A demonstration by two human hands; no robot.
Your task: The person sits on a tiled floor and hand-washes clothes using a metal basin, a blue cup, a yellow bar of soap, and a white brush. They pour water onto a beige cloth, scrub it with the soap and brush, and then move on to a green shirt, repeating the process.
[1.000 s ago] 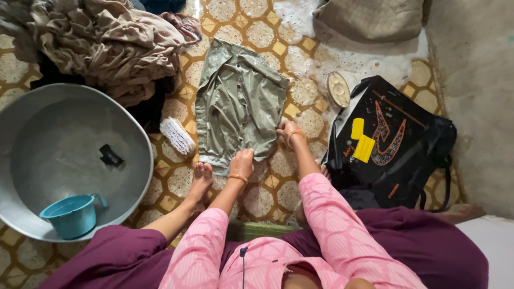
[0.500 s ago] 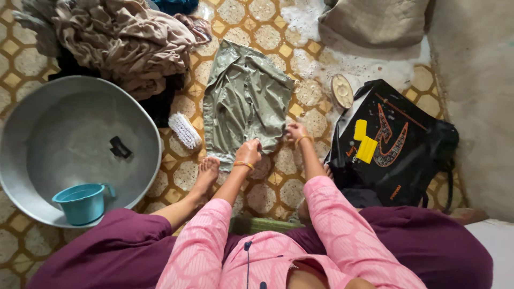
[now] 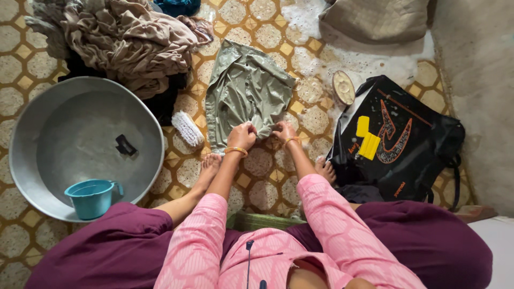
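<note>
A wet olive-green garment (image 3: 243,88) lies spread on the patterned tile floor in front of me. My left hand (image 3: 242,136) is closed on its near edge, bunching the cloth. My right hand (image 3: 284,131) grips the same edge just to the right, a few fingers' width from the left hand. Both wrists carry a gold bangle. A white scrubbing brush (image 3: 187,129) lies on the floor left of the garment, near my bare left foot (image 3: 208,167).
A big metal basin (image 3: 37,120) with water and a blue mug (image 3: 92,198) sits at the left. A heap of beige clothes (image 3: 123,37) lies beyond it. A black bag (image 3: 407,144) with yellow soap pieces, a round soap dish (image 3: 343,88) and suds are at the right.
Both hands have slid up and inward along the garment's near edge, gathering it toward the middle. The hem now sits bunched where it lay flat before.
</note>
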